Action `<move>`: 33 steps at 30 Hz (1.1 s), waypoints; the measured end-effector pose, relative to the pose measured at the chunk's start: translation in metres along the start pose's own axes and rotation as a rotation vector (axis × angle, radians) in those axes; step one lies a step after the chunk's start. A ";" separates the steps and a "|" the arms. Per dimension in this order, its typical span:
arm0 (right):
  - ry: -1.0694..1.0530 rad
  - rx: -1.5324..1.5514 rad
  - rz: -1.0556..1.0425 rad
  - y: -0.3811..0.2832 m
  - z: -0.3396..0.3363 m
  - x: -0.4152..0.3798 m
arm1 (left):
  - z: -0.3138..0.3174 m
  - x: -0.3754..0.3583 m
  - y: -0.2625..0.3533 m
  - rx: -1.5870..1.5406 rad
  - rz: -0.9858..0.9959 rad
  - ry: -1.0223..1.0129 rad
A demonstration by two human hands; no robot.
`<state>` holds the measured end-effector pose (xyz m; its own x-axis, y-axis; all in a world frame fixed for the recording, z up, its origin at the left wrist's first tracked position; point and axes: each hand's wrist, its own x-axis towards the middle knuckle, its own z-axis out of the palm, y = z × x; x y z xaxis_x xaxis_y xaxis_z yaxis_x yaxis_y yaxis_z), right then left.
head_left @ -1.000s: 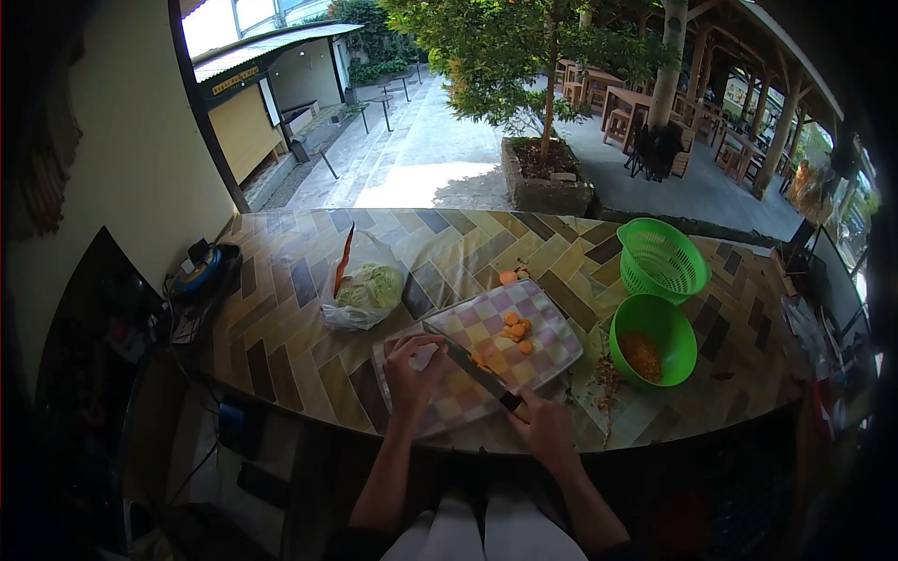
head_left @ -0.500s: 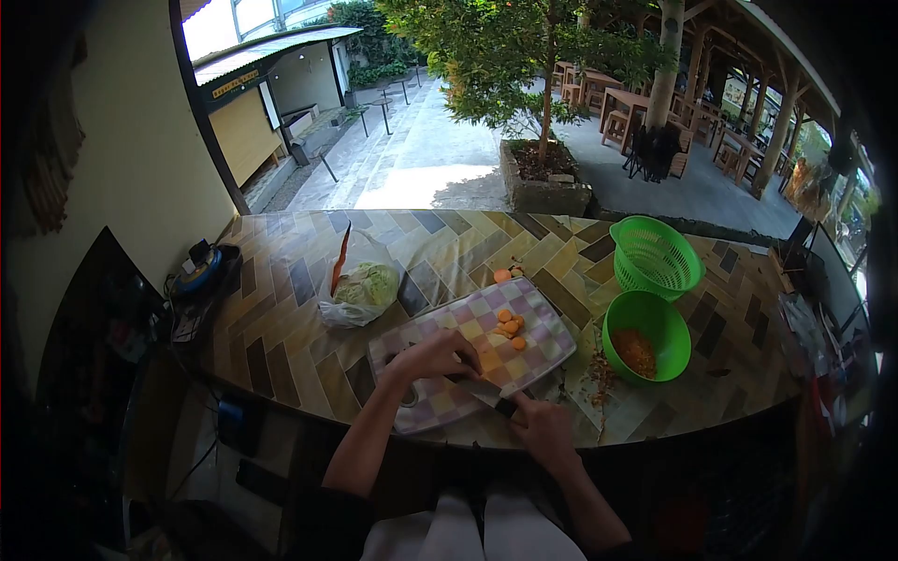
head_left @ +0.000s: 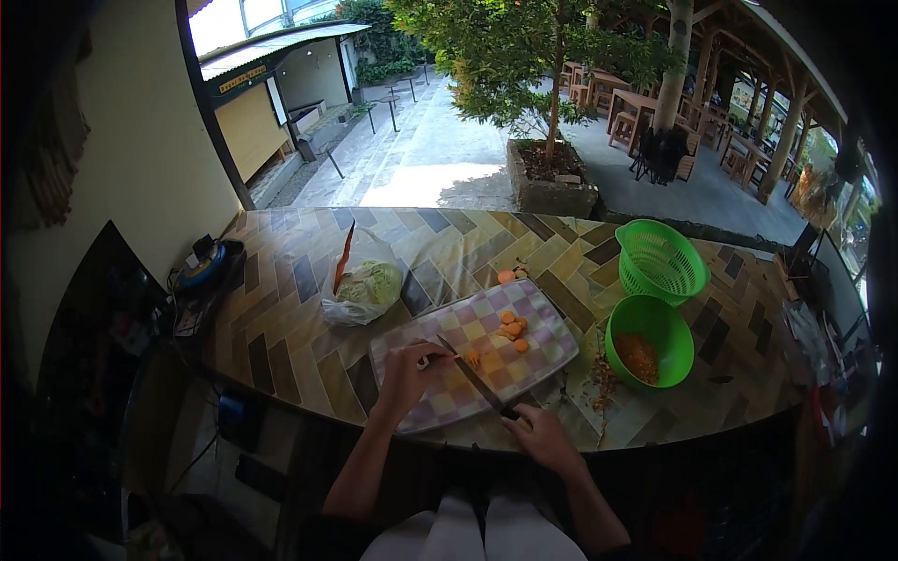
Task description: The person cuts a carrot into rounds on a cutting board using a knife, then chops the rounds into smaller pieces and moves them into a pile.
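My right fingers [head_left: 526,418] are clamping the knife [head_left: 482,386] over the board [head_left: 554,348]; whether my left fingers [head_left: 423,352] are gripping anything is unclear. The bowl [head_left: 671,323] is holding orange bits [head_left: 638,359], the bag [head_left: 339,312] cabbage [head_left: 372,286].

Table [head_left: 290,323]: clear plastic bag [head_left: 342,312] with pale-green leafy vegetable [head_left: 372,282] toward far edge, left of middle; green colander [head_left: 655,254] near far right corner; blue-and-black device [head_left: 198,272] at left end. Beyond far edge, leafy tree [head_left: 510,65] in block planter [head_left: 558,200].
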<state>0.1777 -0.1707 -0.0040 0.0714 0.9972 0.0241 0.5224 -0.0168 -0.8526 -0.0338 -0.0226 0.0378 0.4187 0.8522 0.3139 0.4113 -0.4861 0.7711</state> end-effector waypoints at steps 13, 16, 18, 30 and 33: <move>-0.009 -0.092 0.133 -0.024 -0.007 0.008 | 0.029 -0.031 -0.037 0.033 -0.007 0.040; 0.009 -0.089 0.099 -0.015 0.000 0.004 | 0.026 -0.030 -0.038 0.019 -0.030 0.027; 0.017 -0.089 0.104 -0.015 0.003 0.004 | 0.023 -0.028 -0.039 0.040 -0.016 0.016; 0.008 -0.147 0.142 -0.023 0.013 0.004 | 0.029 -0.026 -0.041 -0.026 -0.069 0.047; 0.013 -0.150 0.130 -0.023 0.015 0.004 | 0.030 -0.027 -0.044 -0.036 -0.078 0.076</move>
<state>0.1534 -0.1651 0.0083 0.1572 0.9848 -0.0739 0.6289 -0.1576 -0.7613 -0.0385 -0.0301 -0.0215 0.3239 0.8998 0.2922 0.4100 -0.4118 0.8138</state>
